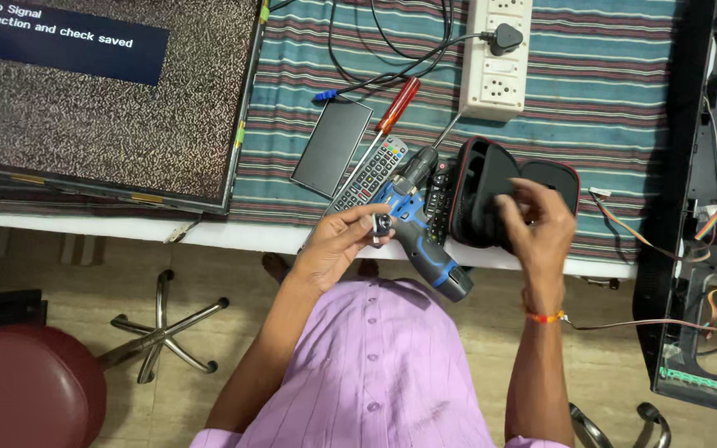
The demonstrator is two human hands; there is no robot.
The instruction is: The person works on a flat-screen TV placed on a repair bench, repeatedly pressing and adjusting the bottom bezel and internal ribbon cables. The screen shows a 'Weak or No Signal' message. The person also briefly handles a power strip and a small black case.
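Note:
My left hand [338, 245] pinches a small round metal part [382, 224] between thumb and fingers, just left of a blue and black cordless drill [419, 236] lying at the table's front edge. My right hand [537, 220] hovers with fingers curled at the rim of an open black zip case with red trim [481, 187]; whether it holds anything I cannot tell. Beside the drill lie a grey remote control [371, 172] and a black remote control [440, 192].
A flat screen panel [101, 108] lies face up at the left. A dark phone [332, 146], a red-handled screwdriver [393, 109] and a white power strip [498, 58] with cables rest on the striped cloth. A dismantled panel with wires [699, 249] stands right. A red stool [26, 390] is below left.

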